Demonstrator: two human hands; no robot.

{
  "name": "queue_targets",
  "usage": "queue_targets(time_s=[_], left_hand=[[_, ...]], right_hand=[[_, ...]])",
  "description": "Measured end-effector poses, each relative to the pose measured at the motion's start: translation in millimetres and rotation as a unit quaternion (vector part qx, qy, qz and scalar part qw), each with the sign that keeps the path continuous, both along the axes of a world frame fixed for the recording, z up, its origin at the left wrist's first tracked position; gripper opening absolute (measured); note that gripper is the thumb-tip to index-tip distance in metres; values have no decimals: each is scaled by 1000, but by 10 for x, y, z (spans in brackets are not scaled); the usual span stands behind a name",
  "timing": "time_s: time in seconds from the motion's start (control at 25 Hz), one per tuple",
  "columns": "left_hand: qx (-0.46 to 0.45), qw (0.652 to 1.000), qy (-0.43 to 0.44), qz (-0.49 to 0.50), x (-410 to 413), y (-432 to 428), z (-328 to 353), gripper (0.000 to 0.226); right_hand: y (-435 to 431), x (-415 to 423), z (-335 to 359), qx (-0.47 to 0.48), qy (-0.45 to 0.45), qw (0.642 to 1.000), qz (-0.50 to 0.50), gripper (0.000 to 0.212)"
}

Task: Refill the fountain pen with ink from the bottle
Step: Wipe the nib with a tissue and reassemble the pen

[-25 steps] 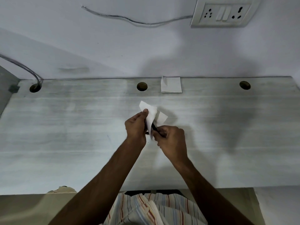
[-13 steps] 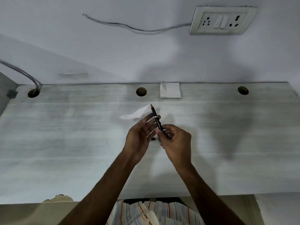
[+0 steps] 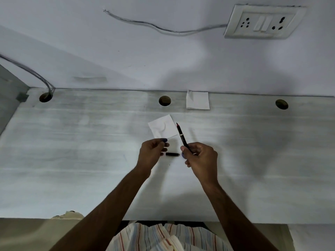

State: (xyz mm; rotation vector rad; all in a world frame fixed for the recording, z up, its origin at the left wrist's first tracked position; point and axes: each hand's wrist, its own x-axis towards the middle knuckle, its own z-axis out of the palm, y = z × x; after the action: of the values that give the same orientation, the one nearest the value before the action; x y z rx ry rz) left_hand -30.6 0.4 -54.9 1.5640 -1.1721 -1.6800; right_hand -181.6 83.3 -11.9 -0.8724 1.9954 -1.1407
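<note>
I have the slim black fountain pen pinched between thumb and fingers of my right hand, nib end tilted up and away toward the far edge of the pale grey streaked counter. That grip is closed firmly round the lower barrel. My left hand hovers just above the counter, fingers loosely curled and half open, holding nothing that I can make out; its fingertips look stained blue. Between my hands lies a short black pen cap, flat on the counter. Just beyond the left hand rests a crumpled white tissue square, and a neat stack of white tissues sits at the far edge against the wall. No ink bottle is in view. I judge the filling and wiping done; what is left is picking up the cap with my left hand and fitting it over the nib squarely, without touching wet ink.
</note>
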Motion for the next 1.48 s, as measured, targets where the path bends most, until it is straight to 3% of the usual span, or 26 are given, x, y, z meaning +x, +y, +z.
queue_targets(time_s=[0.08,0.16,0.44,0.56,0.64,0.72,0.8,0.92,0.96,1.08,1.16,1.24,1.32,1.36,1.4,1.44,1.48], left_hand=[[-91,982,-161,-35,-40,-351,-218,27],[-157,942,-287,-78,-62,-734,-423,31],[-200,833,-446,-259,-234,-1296,-1020,53],[-174,906,-334,-192,-291,-1245,-790,10],[-146,952,-223,-149,-337,-1006,-527,17],[-98,989,-58,-99,-353,-650,-204,29],[-61,991,107,-55,-292,-357,0,37],[72,948,310,17,-172,-173,284,33],[83,942,323,25,-148,-150,348,32],[17,966,258,-11,-135,-72,512,24],[-7,974,225,-37,-161,-69,657,25],[-17,977,210,-36,-175,-71,797,25],[-8,978,208,-21,-201,-75,899,29],[0,978,206,-10,-224,-65,930,30],[10,980,198,8,-254,-56,942,30],[21,983,178,37,-288,-52,940,32],[34,984,157,75,-315,-54,920,34]], right_hand=[[-90,-27,-23,7,2,1000,-7,9],[-170,-65,-20,15,8,1000,-6,9],[-365,-122,-68,30,27,999,-5,11],[-392,-120,-98,21,20,999,-14,11],[-425,-127,-122,17,21,999,-17,13],[-450,-121,-132,15,28,999,-13,13],[-444,-94,-96,0,27,1000,-10,12],[-360,-60,-5,-37,14,999,2,8],[-318,-43,18,-47,11,999,15,9],[-173,90,132,-72,44,994,67,14],[-124,161,207,-90,17,993,74,12],[-103,157,271,-58,-129,985,95,18],[-89,119,378,-13,-366,925,106,23],[-89,90,421,1,-419,903,98,23],[-90,73,431,1,-404,910,93,22],[-85,69,424,-6,-306,947,97,19],[-77,73,404,-14,-137,985,107,16]])
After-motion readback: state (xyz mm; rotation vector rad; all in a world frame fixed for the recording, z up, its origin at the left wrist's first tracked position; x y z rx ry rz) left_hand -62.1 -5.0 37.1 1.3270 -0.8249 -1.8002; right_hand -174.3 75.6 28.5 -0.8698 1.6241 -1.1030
